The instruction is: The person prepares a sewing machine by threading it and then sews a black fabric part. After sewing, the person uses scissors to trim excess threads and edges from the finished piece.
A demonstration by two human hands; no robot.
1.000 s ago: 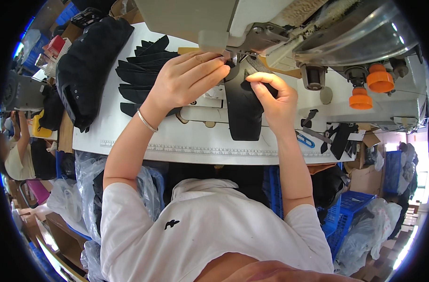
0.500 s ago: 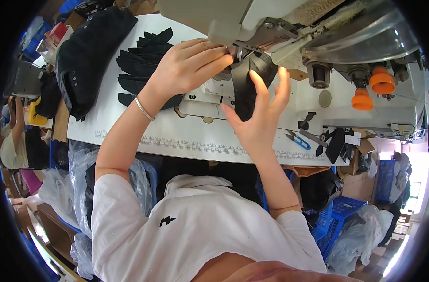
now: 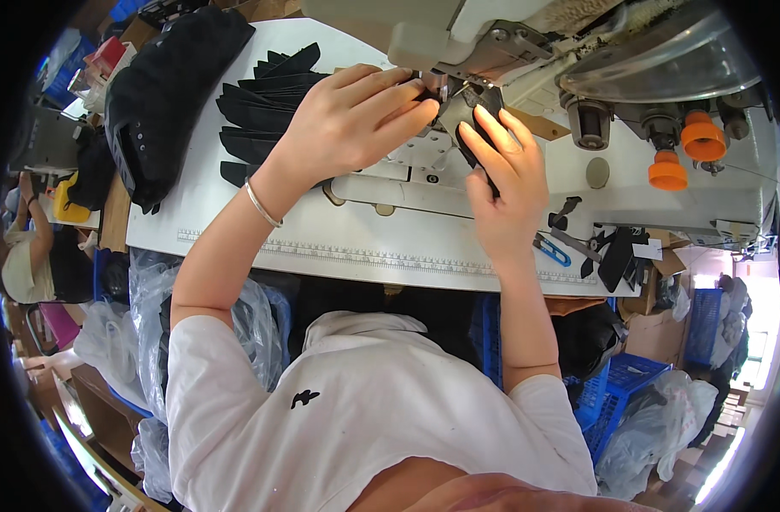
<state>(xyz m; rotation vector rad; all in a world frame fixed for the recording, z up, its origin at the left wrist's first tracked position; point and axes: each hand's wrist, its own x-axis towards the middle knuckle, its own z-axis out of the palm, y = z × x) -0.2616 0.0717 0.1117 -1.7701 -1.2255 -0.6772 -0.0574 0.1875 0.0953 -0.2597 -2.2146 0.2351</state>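
Under the head of a sewing machine lies a black flat piece, partly covered by my fingers. My right hand grips it from the right, its fingers laid over the piece and the thumb lower down at its near edge. On the other side of the needle area, my left hand has its fingertips closed together; a dark bit shows at them, but what they pinch is mostly hidden. Several similar black pieces lie fanned out on the white table, left of my left hand.
A long black padded bundle lies at the table's left. Blue snips and black scraps sit at the right, near a printed ruler. Orange knobs hang from the machine. Another person works far left.
My right hand has moved in and its spread fingers have come down onto the black piece. The piece has swung rightward and gone further under my hand. My left hand stays by the needle area.
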